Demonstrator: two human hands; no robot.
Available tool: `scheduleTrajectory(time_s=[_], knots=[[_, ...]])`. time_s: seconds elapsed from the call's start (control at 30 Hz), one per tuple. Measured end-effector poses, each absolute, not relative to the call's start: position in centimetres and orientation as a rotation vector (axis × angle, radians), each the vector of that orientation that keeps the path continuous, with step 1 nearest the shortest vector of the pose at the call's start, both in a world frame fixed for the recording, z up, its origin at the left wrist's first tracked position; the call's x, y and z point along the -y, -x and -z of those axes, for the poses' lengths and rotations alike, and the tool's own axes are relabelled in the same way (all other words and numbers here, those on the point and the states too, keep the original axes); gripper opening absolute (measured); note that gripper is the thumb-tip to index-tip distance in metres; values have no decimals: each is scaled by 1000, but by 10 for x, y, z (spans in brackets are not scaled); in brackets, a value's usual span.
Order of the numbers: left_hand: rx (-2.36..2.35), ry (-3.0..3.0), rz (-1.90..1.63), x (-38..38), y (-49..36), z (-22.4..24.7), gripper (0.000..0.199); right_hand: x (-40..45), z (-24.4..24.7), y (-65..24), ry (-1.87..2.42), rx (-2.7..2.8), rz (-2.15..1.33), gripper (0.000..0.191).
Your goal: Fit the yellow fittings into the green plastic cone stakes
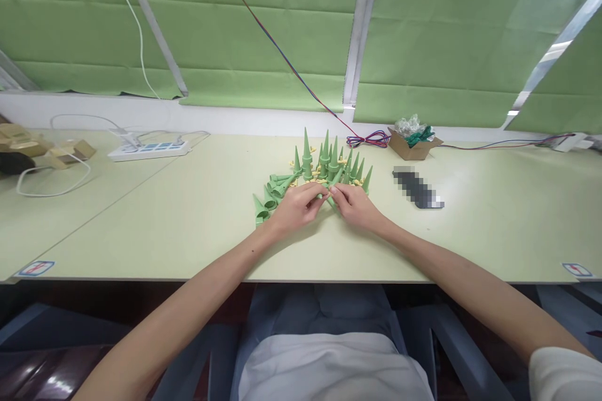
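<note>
My left hand (pixel 301 205) and my right hand (pixel 355 205) meet over the table, fingertips pinched together. Between them is a green plastic spike (pixel 331 202), mostly hidden by my fingers. Just beyond my hands stands a cluster of green pointed cones (pixel 307 160), upright, with small yellow pieces (pixel 301 181) among them. Several green hollow cones (pixel 269 198) lie on their sides or tilt by my left hand, some with open ends showing. More upright cones (pixel 367 179) stand beyond my right hand.
A small cardboard box (pixel 411 148) holds clear and green plastic. A pixelated dark object (pixel 417 187) lies right of my hands. Coiled red and blue wires (pixel 369 139) are at the back. At left are a power strip (pixel 149 150) and yellowish blocks (pixel 70 153). The table edge (pixel 329 280) is near my body.
</note>
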State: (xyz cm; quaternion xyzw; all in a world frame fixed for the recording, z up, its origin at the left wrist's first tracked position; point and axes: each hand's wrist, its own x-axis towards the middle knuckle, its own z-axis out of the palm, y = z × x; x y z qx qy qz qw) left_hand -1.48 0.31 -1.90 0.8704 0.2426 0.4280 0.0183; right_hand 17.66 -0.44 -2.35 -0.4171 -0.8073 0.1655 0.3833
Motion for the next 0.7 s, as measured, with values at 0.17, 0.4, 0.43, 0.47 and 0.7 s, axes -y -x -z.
scheduleTrajectory(time_s=[0.17, 0.4, 0.43, 0.47, 0.7], knots=[[-734, -2751, -1311, -3, 17, 20, 12, 4, 24, -177, 1074, 2069, -423, 38], [-697, -2773, -1305, -4, 18, 20, 12, 4, 26, -177, 1070, 2084, -415, 38], [-695, -2771, -1310, -4, 18, 20, 12, 4, 25, -177, 1072, 2086, -415, 38], [-693, -2769, -1315, -4, 18, 20, 12, 4, 25, -177, 1073, 2088, -415, 37], [-705, -2763, -1296, -2, 18, 19, 10, 5, 24, -177, 1073, 2095, -415, 37]])
